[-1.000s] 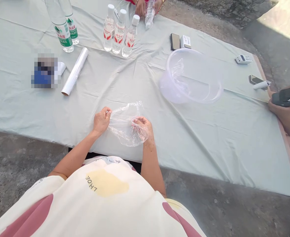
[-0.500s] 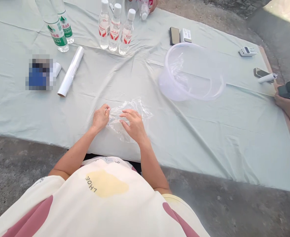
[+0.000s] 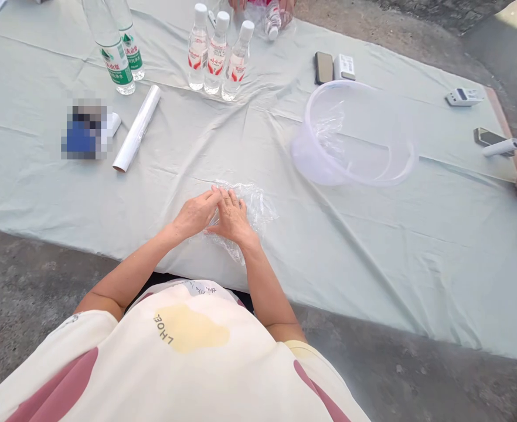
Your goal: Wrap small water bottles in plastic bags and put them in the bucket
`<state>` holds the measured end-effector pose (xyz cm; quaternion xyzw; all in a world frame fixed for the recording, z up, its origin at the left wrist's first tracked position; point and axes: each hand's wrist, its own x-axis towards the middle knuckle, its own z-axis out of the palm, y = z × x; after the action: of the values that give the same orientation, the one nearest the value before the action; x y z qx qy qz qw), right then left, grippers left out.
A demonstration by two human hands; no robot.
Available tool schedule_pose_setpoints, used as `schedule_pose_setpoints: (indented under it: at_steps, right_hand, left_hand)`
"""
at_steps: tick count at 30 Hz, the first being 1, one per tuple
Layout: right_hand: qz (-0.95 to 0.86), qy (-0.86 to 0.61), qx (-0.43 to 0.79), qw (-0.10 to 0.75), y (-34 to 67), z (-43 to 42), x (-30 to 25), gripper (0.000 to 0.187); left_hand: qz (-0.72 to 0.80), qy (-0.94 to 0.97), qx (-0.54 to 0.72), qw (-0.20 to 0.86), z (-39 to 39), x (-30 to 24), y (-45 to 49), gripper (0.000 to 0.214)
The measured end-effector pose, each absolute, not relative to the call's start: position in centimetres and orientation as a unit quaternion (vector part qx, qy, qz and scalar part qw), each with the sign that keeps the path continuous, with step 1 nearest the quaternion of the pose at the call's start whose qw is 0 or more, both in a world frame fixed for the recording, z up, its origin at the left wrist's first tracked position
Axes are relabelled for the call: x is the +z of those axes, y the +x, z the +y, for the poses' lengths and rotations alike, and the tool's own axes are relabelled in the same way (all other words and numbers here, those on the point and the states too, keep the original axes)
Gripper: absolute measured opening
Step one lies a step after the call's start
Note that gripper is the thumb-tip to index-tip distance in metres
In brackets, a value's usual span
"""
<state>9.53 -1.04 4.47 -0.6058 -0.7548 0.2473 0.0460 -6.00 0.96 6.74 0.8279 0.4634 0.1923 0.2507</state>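
A cream shirt (image 3: 188, 351) with pink patches is being seen nearest, at the bottom of the view. From it two bare forearms are being stretched forward and drawn in toward each other over the near edge of a pale green cloth (image 3: 373, 252).

The left hand (image 3: 194, 214) is being laid palm down, its fingers straight and close together, with the tips being pressed against the side of the right hand (image 3: 232, 218). The right hand is likewise being held flat, its fingers stretched out and only slightly spread. Both are being pressed down on a crumpled sheet of clear film (image 3: 261, 206), which is being kept on the cloth under them. Nothing is being clamped by either hand. Part of the film is bulging out past the right hand's fingers.

Farther out on the left, a white roll of film (image 3: 136, 128) is being left lying beside a blurred blue thing (image 3: 85, 130). To the right, a clear plastic basin (image 3: 355, 138) is being left tilted on its side, well apart from the hands.

Beyond these, three small red-labelled bottles (image 3: 217, 53) and two taller green-labelled bottles (image 3: 120, 50) are being stood upright. A dark phone (image 3: 323, 67) and a white box (image 3: 344, 67) are lying behind the basin.

At the far edge, another bottle (image 3: 272, 17) is being handled by another person's hands (image 3: 241, 4).
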Motion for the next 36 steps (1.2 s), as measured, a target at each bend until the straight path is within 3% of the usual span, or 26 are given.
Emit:
schedule_pose_setpoints:
  at_steps: [4,10,16,25,28,32,36]
  right_hand:
    - [-0.756,-0.6,0.255,0.056,10.0,-1.0,4.3,0.123]
    - [-0.791,-0.568,0.216,0.069,12.3,-1.7,3.8,0.112]
    - [-0.79,-0.594,0.139,0.068,18.6,-4.5,1.5,0.099]
    - [-0.724,-0.683,0.099,-0.003,27.7,-9.1,1.4,0.087]
    - [-0.714,-0.692,0.106,-0.001,29.9,-9.0,3.2,0.072]
    - [-0.681,-0.722,0.114,0.035,30.1,-6.0,6.7,0.049]
    - [-0.688,-0.693,0.128,0.175,26.2,1.4,9.0,0.04]
  left_hand:
    - [0.407,0.876,0.104,0.236,2.1,5.1,-6.3,0.034]
    - [0.37,0.905,0.044,0.206,2.6,4.8,-8.2,0.076]
    - [0.386,0.903,-0.03,0.184,3.7,5.3,-8.1,0.105]
    - [0.405,0.896,-0.045,0.176,4.2,3.6,-8.4,0.122]
    - [0.405,0.895,-0.035,0.184,4.0,2.9,-8.6,0.125]
    - [0.401,0.897,-0.018,0.187,3.8,2.7,-8.7,0.128]
    - [0.399,0.898,0.008,0.183,3.6,2.4,-8.7,0.128]
